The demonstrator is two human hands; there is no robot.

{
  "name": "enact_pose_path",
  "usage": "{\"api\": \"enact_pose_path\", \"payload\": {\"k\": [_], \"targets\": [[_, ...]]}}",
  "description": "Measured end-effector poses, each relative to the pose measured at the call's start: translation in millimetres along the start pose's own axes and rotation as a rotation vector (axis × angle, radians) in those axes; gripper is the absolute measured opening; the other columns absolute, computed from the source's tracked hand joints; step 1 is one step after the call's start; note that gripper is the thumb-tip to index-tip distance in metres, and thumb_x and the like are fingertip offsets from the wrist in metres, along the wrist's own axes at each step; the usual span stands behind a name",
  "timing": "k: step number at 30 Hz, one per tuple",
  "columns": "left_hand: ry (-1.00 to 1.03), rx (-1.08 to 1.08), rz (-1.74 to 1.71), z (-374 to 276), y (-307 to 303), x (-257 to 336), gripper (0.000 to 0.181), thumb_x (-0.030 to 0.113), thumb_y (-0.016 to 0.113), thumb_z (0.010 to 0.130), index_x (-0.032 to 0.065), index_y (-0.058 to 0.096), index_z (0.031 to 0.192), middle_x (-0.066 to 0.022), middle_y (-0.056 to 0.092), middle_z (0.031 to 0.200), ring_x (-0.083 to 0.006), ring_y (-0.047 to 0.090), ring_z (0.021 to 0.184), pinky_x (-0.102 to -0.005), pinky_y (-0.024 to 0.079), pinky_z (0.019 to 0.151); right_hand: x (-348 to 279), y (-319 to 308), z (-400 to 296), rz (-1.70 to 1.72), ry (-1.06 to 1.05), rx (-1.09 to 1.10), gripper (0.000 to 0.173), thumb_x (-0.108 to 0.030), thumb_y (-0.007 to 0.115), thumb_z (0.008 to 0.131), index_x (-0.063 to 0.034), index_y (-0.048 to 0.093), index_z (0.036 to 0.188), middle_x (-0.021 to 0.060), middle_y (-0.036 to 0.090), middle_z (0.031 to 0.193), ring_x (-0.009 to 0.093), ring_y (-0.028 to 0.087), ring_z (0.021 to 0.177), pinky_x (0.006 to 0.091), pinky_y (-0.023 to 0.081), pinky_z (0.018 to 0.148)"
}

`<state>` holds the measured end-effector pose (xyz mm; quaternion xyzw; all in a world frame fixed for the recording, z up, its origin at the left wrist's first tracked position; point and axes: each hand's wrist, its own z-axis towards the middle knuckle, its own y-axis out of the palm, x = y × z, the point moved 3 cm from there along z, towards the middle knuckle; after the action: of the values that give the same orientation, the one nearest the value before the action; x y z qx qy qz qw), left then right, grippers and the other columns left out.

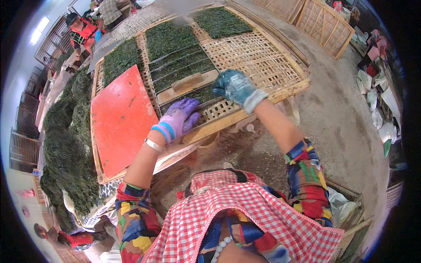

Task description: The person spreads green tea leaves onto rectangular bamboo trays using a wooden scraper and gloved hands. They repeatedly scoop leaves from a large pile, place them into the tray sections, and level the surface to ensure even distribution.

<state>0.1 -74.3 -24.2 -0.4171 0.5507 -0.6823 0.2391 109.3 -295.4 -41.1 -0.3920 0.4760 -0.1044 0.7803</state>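
Observation:
My left hand (pixel 179 116), in a purple glove, lies palm down at the near edge of a metal-barred frame (pixel 185 65), fingers extended and thumb apart. My right hand (pixel 234 87), in a wet teal glove, is curled at the frame's near right corner, its fingertips hidden. Dark green shredded seaweed (pixel 205 93) fills the frame between its thin bars. Across the bars rests a wooden board with a block handle (pixel 187 83); its right end meets my right glove. Beneath is a woven bamboo rack (pixel 256 54) with a wooden rim.
Other seaweed sheets (pixel 220 22) lie on the rack's far side. A red board (pixel 123 121) covers its left part. Left of it rises a large seaweed heap (pixel 65 131). Co-workers (pixel 85 33) are at the far left and lower left. More racks (pixel 324 26) lean at the back right.

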Motion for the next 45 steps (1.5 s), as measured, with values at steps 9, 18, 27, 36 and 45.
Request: {"api": "enact_pose_path", "payload": {"k": [9, 18, 27, 36, 45], "targets": [[-0.090, 0.378, -0.074, -41, -27, 11, 0.030, 0.015, 0.064, 0.088, 0.0035, 0.064, 0.115, -0.0178, 0.064, 0.117, -0.0356, 0.056, 0.115, -0.0418, 0.044, 0.101, -6, -42, -17, -0.085, 0.002, -0.035, 0.047, -0.043, 0.067, 0.083, -0.0062, 0.067, 0.112, 0.0202, 0.067, 0.108, 0.039, 0.064, 0.100, 0.0418, 0.051, 0.090], [-0.053, 0.437, -0.171, -40, -20, 16, 0.024, 0.016, 0.064, 0.087, 0.0043, 0.065, 0.108, -0.0158, 0.064, 0.116, -0.0367, 0.056, 0.113, -0.0438, 0.044, 0.100, -34, -27, -42, -0.621, 0.383, -0.254, 0.036, -0.033, 0.065, 0.088, -0.0031, 0.064, 0.108, 0.0213, 0.067, 0.105, 0.032, 0.065, 0.099, 0.0429, 0.052, 0.084], [-0.137, 0.643, -0.050, -35, -35, -14, 0.020, 0.011, 0.066, 0.086, 0.0034, 0.067, 0.104, -0.0155, 0.067, 0.110, -0.0333, 0.061, 0.105, -0.0400, 0.049, 0.093, -70, -37, 2, -0.375, -0.173, -0.058, 0.035, -0.038, 0.062, 0.090, -0.0045, 0.066, 0.101, 0.0186, 0.069, 0.090, 0.039, 0.065, 0.085, 0.0470, 0.053, 0.077], [-0.190, 0.102, -0.008, -68, -31, -40, 0.025, 0.023, 0.058, 0.092, 0.0087, 0.068, 0.109, -0.0099, 0.060, 0.129, -0.0378, 0.038, 0.135, -0.0468, 0.027, 0.114, -56, 17, -20, -0.260, -0.467, -0.263, 0.026, -0.017, 0.062, 0.091, -0.0036, 0.063, 0.113, 0.0148, 0.063, 0.120, 0.034, 0.060, 0.109, 0.0425, 0.048, 0.096], [-0.508, 0.311, 0.278, -38, -17, -53, 0.016, 0.020, 0.071, 0.081, 0.0113, 0.072, 0.094, -0.0087, 0.057, 0.133, -0.0391, 0.039, 0.133, -0.0451, 0.032, 0.111, -89, 93, 35, -0.291, -0.131, -0.257, 0.030, -0.035, 0.062, 0.089, -0.0105, 0.070, 0.103, 0.0138, 0.070, 0.103, 0.034, 0.065, 0.095, 0.0419, 0.052, 0.083]]}}
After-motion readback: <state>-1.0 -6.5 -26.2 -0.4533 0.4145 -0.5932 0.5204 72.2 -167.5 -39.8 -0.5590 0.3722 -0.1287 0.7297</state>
